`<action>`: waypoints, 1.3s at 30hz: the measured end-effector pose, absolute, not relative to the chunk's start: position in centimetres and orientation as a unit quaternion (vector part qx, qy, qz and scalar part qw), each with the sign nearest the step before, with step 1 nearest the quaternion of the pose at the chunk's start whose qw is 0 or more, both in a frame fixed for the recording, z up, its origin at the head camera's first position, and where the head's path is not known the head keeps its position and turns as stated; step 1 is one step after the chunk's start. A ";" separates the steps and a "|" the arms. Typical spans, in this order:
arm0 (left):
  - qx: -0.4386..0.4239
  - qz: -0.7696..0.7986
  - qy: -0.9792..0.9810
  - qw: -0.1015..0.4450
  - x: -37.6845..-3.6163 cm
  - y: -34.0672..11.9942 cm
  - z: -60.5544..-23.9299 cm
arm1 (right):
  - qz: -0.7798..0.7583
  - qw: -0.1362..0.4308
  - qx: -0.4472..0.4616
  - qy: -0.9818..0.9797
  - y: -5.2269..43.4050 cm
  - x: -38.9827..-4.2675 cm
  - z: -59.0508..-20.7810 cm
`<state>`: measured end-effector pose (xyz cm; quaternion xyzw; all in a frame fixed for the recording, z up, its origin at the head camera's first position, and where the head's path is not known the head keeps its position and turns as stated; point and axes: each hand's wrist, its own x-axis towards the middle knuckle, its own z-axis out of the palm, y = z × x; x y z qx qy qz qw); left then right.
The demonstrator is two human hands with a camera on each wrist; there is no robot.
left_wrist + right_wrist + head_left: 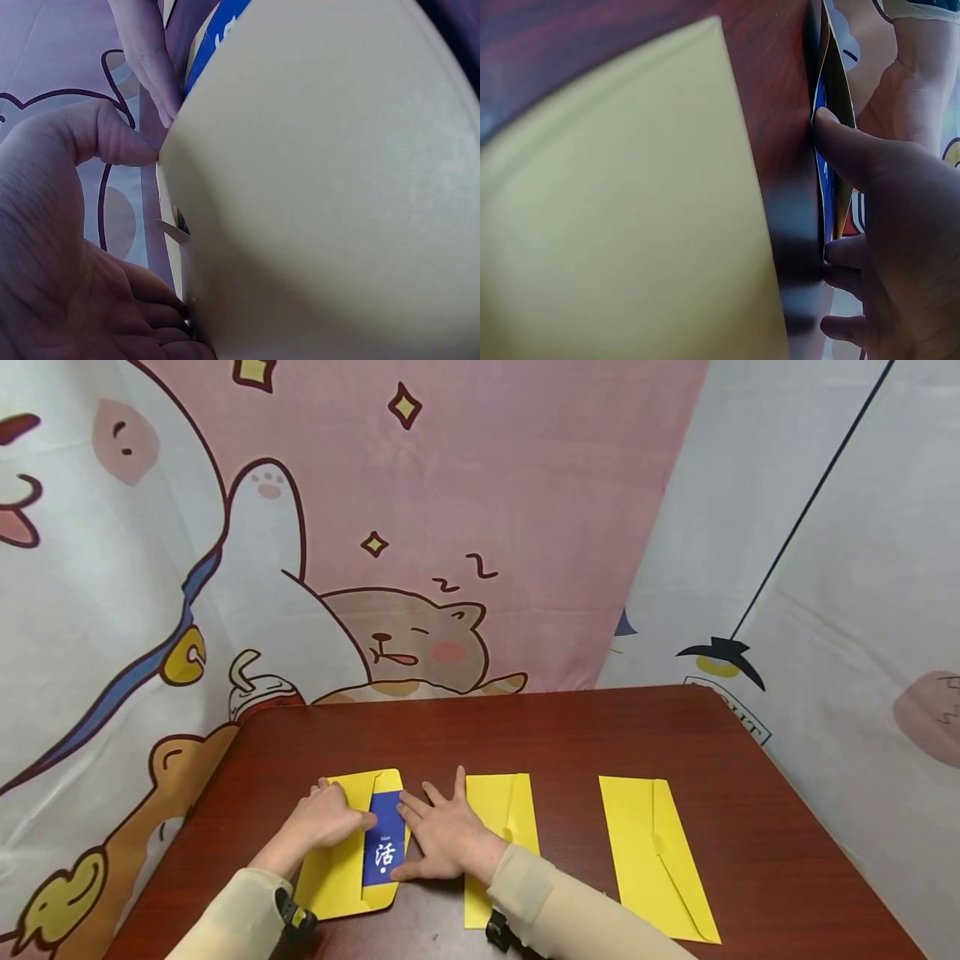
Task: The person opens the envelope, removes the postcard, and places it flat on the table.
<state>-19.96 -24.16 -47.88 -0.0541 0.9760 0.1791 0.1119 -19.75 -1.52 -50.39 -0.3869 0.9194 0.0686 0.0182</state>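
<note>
A yellow envelope (341, 868) lies at the left of the table with its mouth parted toward the right. Partway inside it sits a blue card (386, 831) with white writing. My left hand (326, 817) grips the envelope, its thumb at the mouth's edge beside the card and its fingers at the far side. With fingers spread, my right hand (446, 835) touches the card's right edge with thumb and fingertips. In the right wrist view the card (825, 169) shows between the envelope's two layers, and the right thumb (840, 139) rests at that opening.
A second yellow envelope (480, 906) lies partly under the right hand and forearm. Farther right is a third yellow envelope (652, 860), its flap closed. All are on a dark red-brown wooden table (570, 735), with a cartoon-printed cloth (525, 527) hanging behind it.
</note>
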 end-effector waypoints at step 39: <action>-0.047 0.168 0.978 0.113 -20.1 -24.2 -47.9 | -0.245 0.053 -0.351 0.902 -0.5 -19.9 -48.2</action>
